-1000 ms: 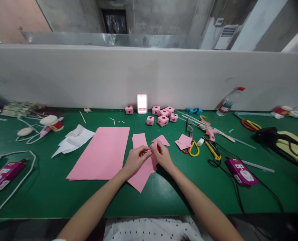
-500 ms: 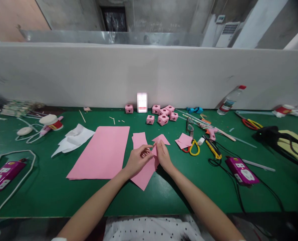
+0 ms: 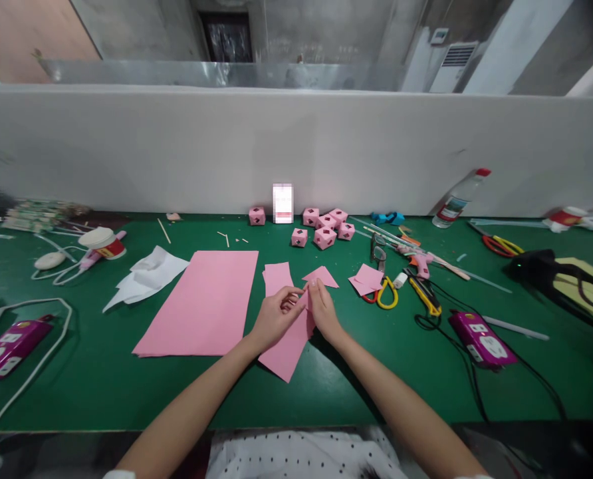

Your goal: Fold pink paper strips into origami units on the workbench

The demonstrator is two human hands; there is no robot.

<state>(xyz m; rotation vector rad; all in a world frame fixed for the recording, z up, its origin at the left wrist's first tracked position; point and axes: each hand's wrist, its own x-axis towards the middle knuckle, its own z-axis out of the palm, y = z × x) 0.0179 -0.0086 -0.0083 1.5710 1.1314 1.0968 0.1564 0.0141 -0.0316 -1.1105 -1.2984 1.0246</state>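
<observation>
My left hand [image 3: 275, 317] and my right hand [image 3: 321, 307] meet over a pink paper piece [image 3: 289, 346] at the middle of the green table [image 3: 92, 386]. Both hands pinch its upper edge, fingers closed on the paper. A narrow pink strip [image 3: 277, 275] lies just behind my left hand, and a small pink folded piece [image 3: 322, 275] lies behind my right hand. A large pink sheet [image 3: 204, 303] lies flat to the left of my hands.
Several small pink paper cubes [image 3: 324, 229] sit near the back wall. Pink squares [image 3: 366, 279], yellow-handled scissors [image 3: 386, 293], a glue gun [image 3: 419, 265] and a purple power strip [image 3: 480, 338] lie to the right. White crumpled paper [image 3: 144, 278] and another power strip [image 3: 7, 346] are on the left.
Both hands have shifted slightly along the pink piece, the fingers drawing closer together at its top edge. The paper has turned a little under them.
</observation>
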